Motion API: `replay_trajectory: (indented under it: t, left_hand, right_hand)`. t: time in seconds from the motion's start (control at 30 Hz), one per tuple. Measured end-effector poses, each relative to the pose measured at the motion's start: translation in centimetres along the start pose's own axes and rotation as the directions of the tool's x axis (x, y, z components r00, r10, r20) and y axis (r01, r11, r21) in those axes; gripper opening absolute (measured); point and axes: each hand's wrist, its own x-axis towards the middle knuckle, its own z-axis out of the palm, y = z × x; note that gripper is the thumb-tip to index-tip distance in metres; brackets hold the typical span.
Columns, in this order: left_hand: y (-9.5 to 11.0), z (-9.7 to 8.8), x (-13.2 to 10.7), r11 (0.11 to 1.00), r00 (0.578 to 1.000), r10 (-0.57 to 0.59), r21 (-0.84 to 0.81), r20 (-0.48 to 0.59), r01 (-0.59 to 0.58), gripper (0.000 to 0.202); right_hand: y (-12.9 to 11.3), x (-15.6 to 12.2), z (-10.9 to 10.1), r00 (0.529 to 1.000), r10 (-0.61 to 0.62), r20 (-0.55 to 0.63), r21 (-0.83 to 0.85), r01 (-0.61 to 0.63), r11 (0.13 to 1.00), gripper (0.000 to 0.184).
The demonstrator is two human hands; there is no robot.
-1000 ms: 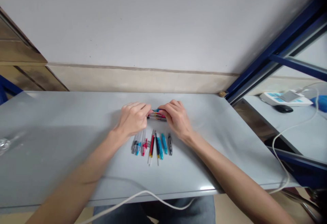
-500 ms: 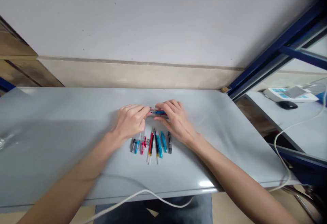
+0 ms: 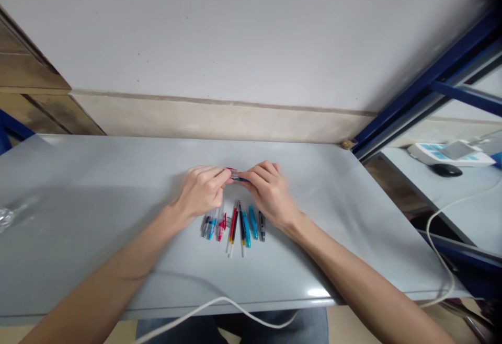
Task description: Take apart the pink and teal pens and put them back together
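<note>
My left hand and my right hand meet above the table, fingers closed on opposite ends of a small bundle of pens. Red, blue and clear or silvery parts show in the gap; fingers hide the rest. Just below lie taken-apart pens. Clear barrels with dark and blue ends are at the left, beside a red clip piece. Thin ink refills, red and dark, lie in the middle. Two blue pen pieces and a grey one sit toward my right wrist.
The grey table runs back to the wall. A white cable loops across its front edge. Crumpled clear plastic lies far left. Beyond the blue frame, a black mouse sits near a white device.
My right hand's fingers have closed in on the bundle, and less of it shows between the hands. The view has shifted slightly. The loose pen parts stay in place.
</note>
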Motion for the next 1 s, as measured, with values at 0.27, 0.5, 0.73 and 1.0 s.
replay_trajectory:
  t: [0.27, 0.5, 0.73, 1.0]
  left_hand:
    - [-0.1, 0.1, 0.1, 0.999, 0.999, 0.001, 0.039, -0.040, 0.000, 0.023]
    - [-0.3, 0.5, -0.1, 0.993, 0.993, 0.073, -0.089, -0.097, -0.081, 0.036]
    - [0.1, 0.1, -0.2, 0.988, 0.988, 0.114, -0.121, 0.105, -0.101, 0.058]
    - [-0.7, 0.0, 0.0, 0.998, 0.991, -0.037, 0.053, 0.126, 0.031, 0.024]
  right_hand:
    - [0.5, -0.6, 0.5, 0.985, 0.168, 0.026, 0.126, -0.170, 0.977, 0.034]
    - [0.0, -0.6, 0.3, 0.986, 0.152, 0.074, 0.108, -0.160, 0.981, 0.039]
    - [-0.6, -0.6, 0.5, 0.981, 0.193, 0.028, 0.174, -0.195, 0.965, 0.021]
    - [1.0, -0.9, 0.5, 0.975, 0.221, 0.034, 0.165, -0.223, 0.961, 0.024]
